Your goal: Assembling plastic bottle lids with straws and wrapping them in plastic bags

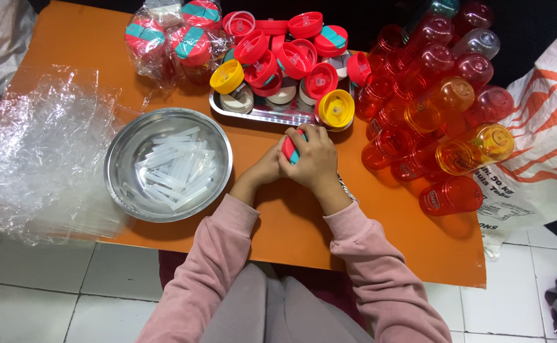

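Both my hands meet over the middle of the orange table [386, 241], closed around one red bottle lid with a teal flap [289, 147]. My right hand [316, 160] covers the lid from the right and above. My left hand [266, 170] presses against it from the left. Most of the lid is hidden by my fingers. Just beyond my hands a metal tray [262, 114] holds a heap of red and yellow lids [278, 54]. To the left stands a steel bowl [121, 149] with several clear plastic straws [174, 168] in it.
Red and orange transparent bottles [440, 114] lie piled at the right of the table. Bagged finished bottles [177, 38] stand at the far left of the tray. A stack of clear plastic bags [37, 152] covers the table's left end. A printed white sack [545, 127] hangs at the right.
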